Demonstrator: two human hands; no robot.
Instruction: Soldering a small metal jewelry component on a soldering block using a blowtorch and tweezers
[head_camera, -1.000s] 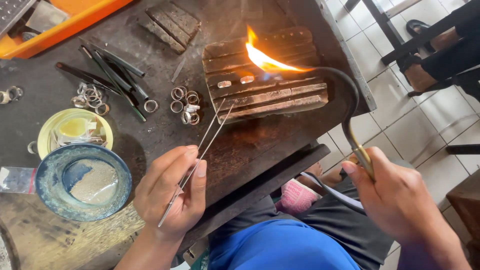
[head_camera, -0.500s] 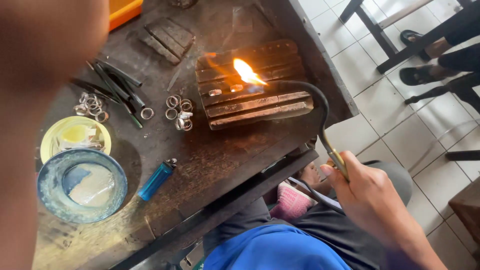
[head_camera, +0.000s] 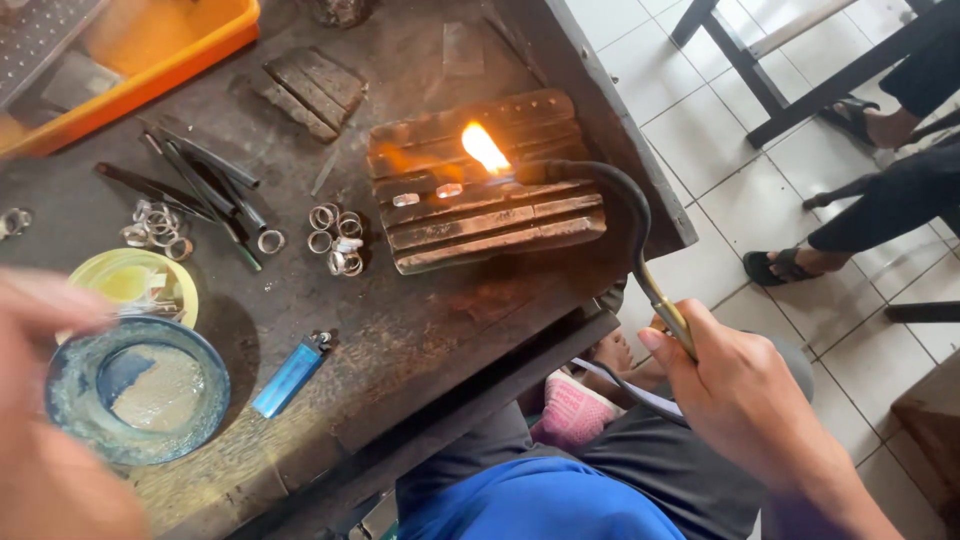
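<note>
Nearest the lens at the far left, my left hand is a blur; whether it is open, closed or holding anything cannot be told. Just right of it sits a round blue-rimmed ceramic bowl with grey residue, and touching that bowl's far edge is a small yellow dish. Beyond the dish lie loose silver metal rings beside a bundle of dark metal rods. Right of the bowl, a blue plastic lighter lies flat on the worn dark wooden workbench. A second cluster of silver rings rests further back, close to the left edge of a charred, grooved soldering block. Two small silver pieces lie on that block, an orange flame burning just to their right. My right hand, off the bench's right corner, is closed around the brass handle of a curved black-necked torch, whose tip points at the flame.
</note>
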